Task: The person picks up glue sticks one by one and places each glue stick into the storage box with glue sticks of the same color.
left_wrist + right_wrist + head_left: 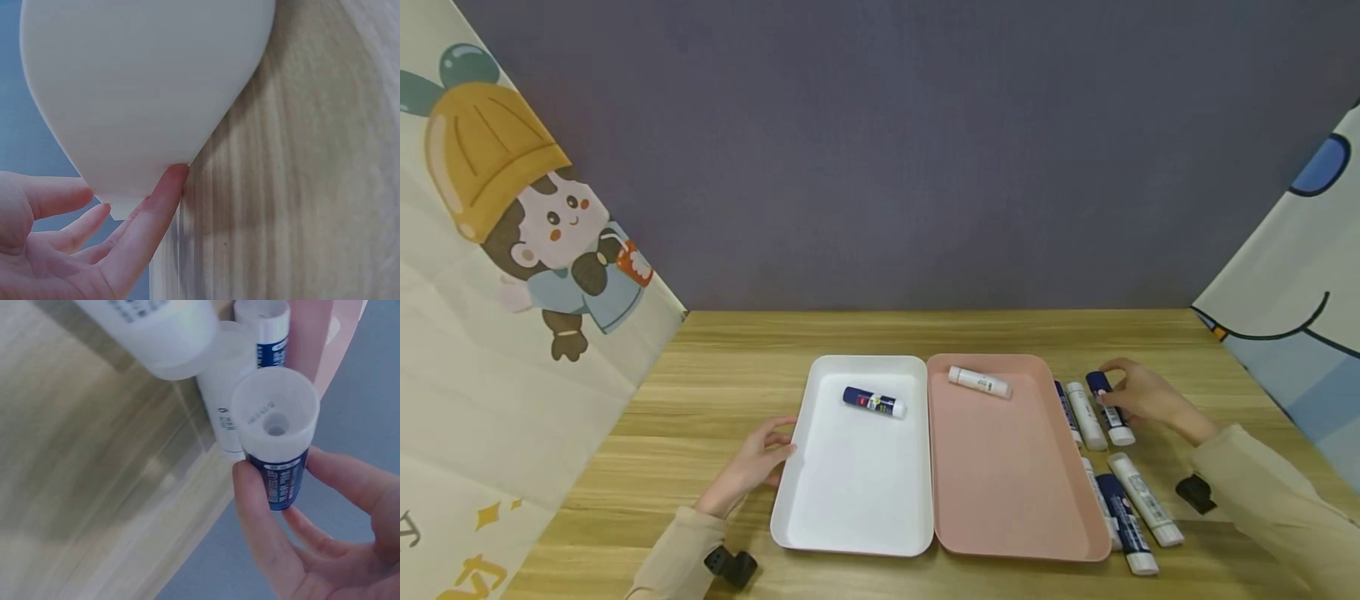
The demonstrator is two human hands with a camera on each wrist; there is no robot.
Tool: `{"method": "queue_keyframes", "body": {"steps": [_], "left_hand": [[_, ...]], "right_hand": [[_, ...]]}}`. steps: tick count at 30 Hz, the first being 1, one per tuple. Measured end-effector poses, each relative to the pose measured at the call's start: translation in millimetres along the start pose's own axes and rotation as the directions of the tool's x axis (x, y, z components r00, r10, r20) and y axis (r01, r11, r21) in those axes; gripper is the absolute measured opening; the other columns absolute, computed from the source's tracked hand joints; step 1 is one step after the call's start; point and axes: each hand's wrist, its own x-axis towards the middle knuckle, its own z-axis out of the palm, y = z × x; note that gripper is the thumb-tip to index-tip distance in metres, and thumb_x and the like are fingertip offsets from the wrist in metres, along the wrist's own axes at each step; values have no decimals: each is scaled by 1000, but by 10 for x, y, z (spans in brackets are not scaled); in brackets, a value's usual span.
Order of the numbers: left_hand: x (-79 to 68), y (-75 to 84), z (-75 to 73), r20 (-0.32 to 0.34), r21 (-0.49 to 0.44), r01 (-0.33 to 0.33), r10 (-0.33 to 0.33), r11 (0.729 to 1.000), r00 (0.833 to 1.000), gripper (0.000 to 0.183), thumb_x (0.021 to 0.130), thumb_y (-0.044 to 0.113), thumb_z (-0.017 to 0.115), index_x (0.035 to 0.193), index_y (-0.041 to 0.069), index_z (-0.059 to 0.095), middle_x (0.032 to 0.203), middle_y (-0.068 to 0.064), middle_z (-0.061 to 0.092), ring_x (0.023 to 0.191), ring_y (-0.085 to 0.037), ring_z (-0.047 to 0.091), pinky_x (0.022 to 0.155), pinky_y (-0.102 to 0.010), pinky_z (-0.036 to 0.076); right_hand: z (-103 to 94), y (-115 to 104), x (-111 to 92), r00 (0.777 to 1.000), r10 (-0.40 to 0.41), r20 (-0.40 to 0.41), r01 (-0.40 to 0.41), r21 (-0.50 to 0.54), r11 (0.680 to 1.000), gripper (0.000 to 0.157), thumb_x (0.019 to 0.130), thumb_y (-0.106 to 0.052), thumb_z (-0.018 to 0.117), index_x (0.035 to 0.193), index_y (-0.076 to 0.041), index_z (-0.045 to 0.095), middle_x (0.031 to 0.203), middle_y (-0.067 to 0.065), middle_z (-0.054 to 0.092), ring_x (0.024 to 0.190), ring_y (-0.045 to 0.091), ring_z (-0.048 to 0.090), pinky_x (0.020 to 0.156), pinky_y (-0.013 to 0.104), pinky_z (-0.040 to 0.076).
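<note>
On the right, my right hand (pixel 1150 397) pinches a dark blue glue stick (pixel 1110 408) with a white end. The right wrist view shows thumb and fingers on both sides of this blue glue stick (pixel 284 478). At the left, my left hand (pixel 755 458) touches the outer left side of a white tray (pixel 853 547) with fairly straight fingers. Its fingertips lie against the wall of the white tray (pixel 150 94) in the left wrist view. One blue glue stick (pixel 874 402) lies inside the white tray. A white glue stick (pixel 980 382) lies in the pink tray (pixel 1022 547).
Beside the pink tray's right edge lie several more glue sticks, among them a white one (pixel 1086 417), another white one (pixel 1145 498) and a blue one (pixel 1126 521). The wooden table (pixel 715 375) meets a grey panel (pixel 880 167) at the back.
</note>
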Motion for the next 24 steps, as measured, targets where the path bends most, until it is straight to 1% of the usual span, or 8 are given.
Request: {"method": "queue_keyframes", "body": {"steps": [2, 10, 18, 21, 24], "left_hand": [[-6, 7, 0, 0, 0, 0, 0, 1000, 1000, 43, 88, 0, 47, 129, -1, 35, 110, -26, 48, 78, -21, 57, 58, -38, 54], [-26, 36, 3, -3, 3, 9, -9, 1000, 1000, 43, 88, 0, 46, 129, 0, 35, 109, -26, 48, 78, -21, 57, 58, -37, 54], [-26, 39, 21, -23, -15, 22, -22, 1000, 1000, 42, 87, -2, 46, 128, 0, 36, 108, -25, 48, 77, -21, 57, 58, -38, 54], [-29, 38, 17, -18, -10, 12, -13, 1000, 1000, 42, 87, -2, 46, 128, -1, 35, 108, -26, 48, 77, -22, 57, 57, -38, 54], [-28, 37, 15, -15, 3, 10, -10, 1000, 1000, 43, 88, -1, 46, 129, 0, 35, 108, -26, 48, 77, -22, 57, 57, -37, 54]], "right_hand": [[-4, -29, 0, 1000, -5, 1, 5, 4, 1000, 59, 82, -9, 56, 125, 17, 25, 76, 10, 60, 50, 18, 51, 49, 37, 50], [-17, -147, 12, 1000, -30, -7, 30, -3, 1000, 58, 82, -8, 57, 124, 17, 26, 82, 19, 59, 47, 17, 49, 46, 35, 48], [16, -283, 24, 998, -60, -37, 58, -42, 997, 55, 80, -8, 59, 122, 15, 31, 88, 29, 57, 51, 17, 55, 49, 37, 51], [37, -346, 21, 997, -62, -36, 60, -54, 997, 56, 80, -9, 59, 123, 14, 32, 90, 30, 56, 50, 17, 55, 48, 36, 51], [57, -414, 18, 998, -60, -15, 59, -46, 997, 56, 81, -9, 58, 125, 13, 31, 91, 29, 57, 51, 17, 55, 47, 34, 50]]}}
